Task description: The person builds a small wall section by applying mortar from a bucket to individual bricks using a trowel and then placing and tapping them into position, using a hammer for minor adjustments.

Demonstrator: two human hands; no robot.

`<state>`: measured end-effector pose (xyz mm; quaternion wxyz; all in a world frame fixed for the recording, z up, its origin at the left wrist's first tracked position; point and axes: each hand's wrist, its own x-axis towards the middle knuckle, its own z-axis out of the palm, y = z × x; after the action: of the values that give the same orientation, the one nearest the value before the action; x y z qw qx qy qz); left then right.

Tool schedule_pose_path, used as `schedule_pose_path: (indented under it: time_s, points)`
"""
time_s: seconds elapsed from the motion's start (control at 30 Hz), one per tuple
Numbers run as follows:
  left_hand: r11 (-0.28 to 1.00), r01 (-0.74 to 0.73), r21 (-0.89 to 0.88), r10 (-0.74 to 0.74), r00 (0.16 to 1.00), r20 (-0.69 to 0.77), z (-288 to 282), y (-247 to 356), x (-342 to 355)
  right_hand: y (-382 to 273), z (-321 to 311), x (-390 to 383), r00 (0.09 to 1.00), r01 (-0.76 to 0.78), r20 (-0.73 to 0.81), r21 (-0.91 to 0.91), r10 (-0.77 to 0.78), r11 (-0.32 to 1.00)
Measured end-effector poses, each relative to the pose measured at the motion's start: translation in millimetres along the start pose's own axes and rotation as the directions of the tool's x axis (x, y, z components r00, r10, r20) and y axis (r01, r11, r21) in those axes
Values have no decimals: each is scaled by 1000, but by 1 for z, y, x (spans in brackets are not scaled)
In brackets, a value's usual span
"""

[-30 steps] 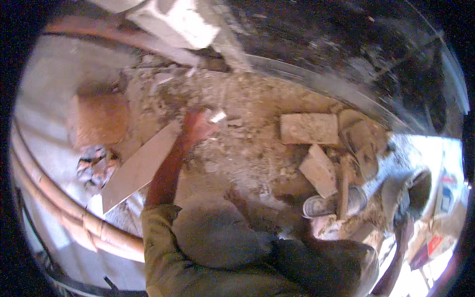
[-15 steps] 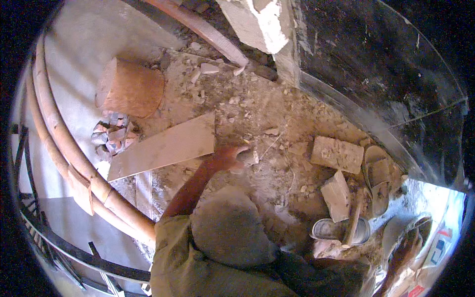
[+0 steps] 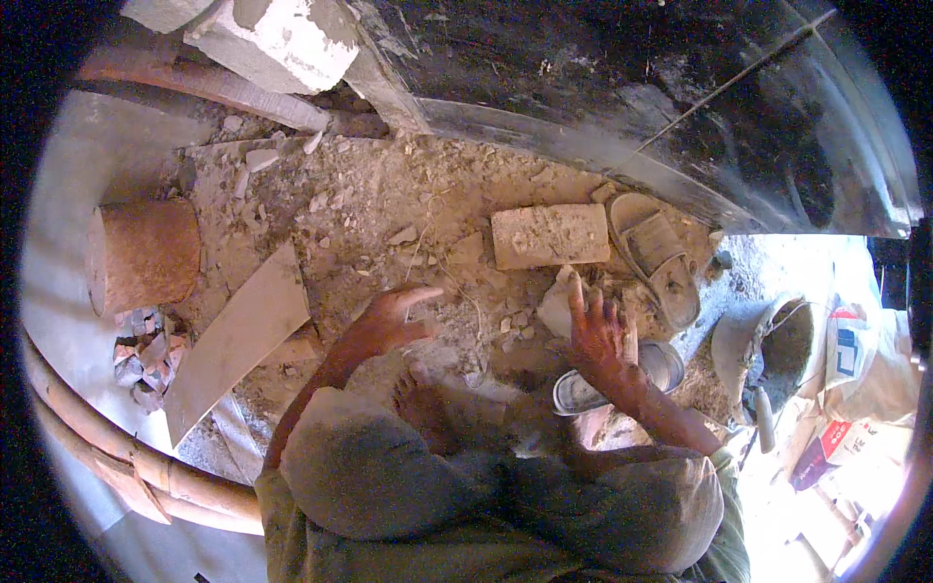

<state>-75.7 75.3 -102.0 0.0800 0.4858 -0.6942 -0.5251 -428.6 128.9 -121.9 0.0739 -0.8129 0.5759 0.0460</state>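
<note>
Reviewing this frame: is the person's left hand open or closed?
Open: the left hand has its fingers and thumb spread apart, dirt floor showing through the gap, and nothing visible between them.

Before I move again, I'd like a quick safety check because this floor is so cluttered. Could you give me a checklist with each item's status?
1. Left hand free: ok; thumb and fingers apart, nothing visible between them.
2. Right hand clear of the pale block piece: cannot tell; they overlap in view, so contact is hidden.
3. Whole brick uncovered by the hands: ok; it lies beyond the right hand.
4. Ground beyond the left hand free of rubble: not ok; loose fragments are scattered there.
5. Left foot covered: not ok; its toes are bare, and a sandal lies beside the brick.
</note>
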Motion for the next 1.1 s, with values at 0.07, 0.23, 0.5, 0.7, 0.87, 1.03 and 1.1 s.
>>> schedule_pose_path:
  time_s: [0.07,0.23,0.5,0.7,0.87,1.03,1.1]
  points:
    - [993,24,-117,-11,995,103,21,-11,10,-7,0,-3,997,8,83,-71,-2,997]
    - [932,122,-340,-33,966,256,48,-10,35,8,-12,10,942,-250,302,349,145,903]
    - [666,169,-727,76,954,291,60,34,57,18,-49,23,986,-105,127,976,-104,191]
    - [571,35,-820,39,997,69,74,74,60,-4,-45,36,983,-112,92,986,158,127]
    - [495,-33,-868,-133,985,-113,75,71,63,-5,-55,42,991,120,-136,923,18,367]
    - [-32,250,-968,-270,930,249,63,75,55,5,-32,36,983,-111,108,994,148,9]
    - [-70,203,-977,-231,949,214,62,66,54,8,-26,33,984,-51,33,994,178,99]
